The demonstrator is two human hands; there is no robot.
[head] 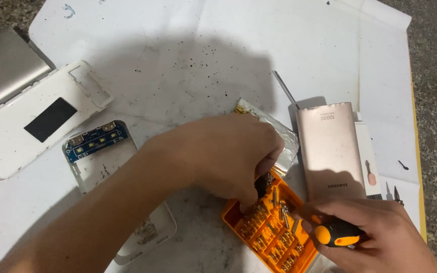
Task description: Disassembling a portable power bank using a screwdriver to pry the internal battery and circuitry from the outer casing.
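A person's left hand (228, 156) reaches into an orange plastic tray of small metal screwdriver bits (271, 227), its fingers pinched together among the bits, though whether they grip one cannot be told. Just right of the tray, the right hand (375, 232) has its fingers clamped on an orange-and-black screwdriver handle (336, 234). Behind the tray lie a silver foil battery pouch (274, 134) and a rose-gold metal power bank (330, 151). A careless tug could tip the tray and scatter bits across the white paper sheet (203, 45) on the table; a stray tip could pierce the pouch.

One head-worn camera looks steeply down, close over the paper-covered worktop (218, 45).
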